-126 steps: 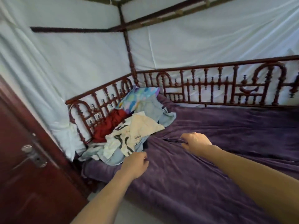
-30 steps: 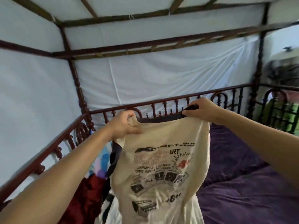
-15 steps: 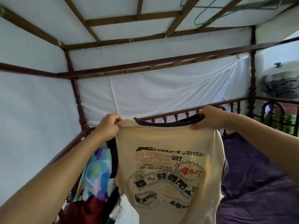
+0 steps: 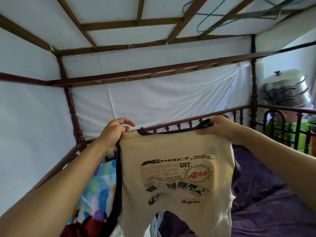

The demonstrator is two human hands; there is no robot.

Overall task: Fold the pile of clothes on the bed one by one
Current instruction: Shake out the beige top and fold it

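A cream T-shirt [image 4: 174, 151] with a dark collar and a black-and-red print hangs in the air in front of me, print facing me. My left hand [image 4: 113, 132] pinches its left shoulder, with the upper fingers lifted. Over at the right shoulder, my right hand [image 4: 220, 126] grips the dark collar. The shirt's lower part is bunched and hides part of the pile of clothes [image 4: 95, 190], where a colourful blue patterned piece and a dark red garment [image 4: 80, 228] show at the lower left.
The purple bedspread [image 4: 266, 202] covers the bed to the right. A dark wooden railing [image 4: 181, 124] runs behind the shirt, with bedposts and a white net around. Hangers [image 4: 222, 14] lie on the canopy frame. A metal pot [image 4: 287, 90] stands beyond the right rail.
Since four seconds ago the shirt came off the pile and is held up by both shoulders. In the last half second my left hand's fingers loosened and the view tilted up a little.
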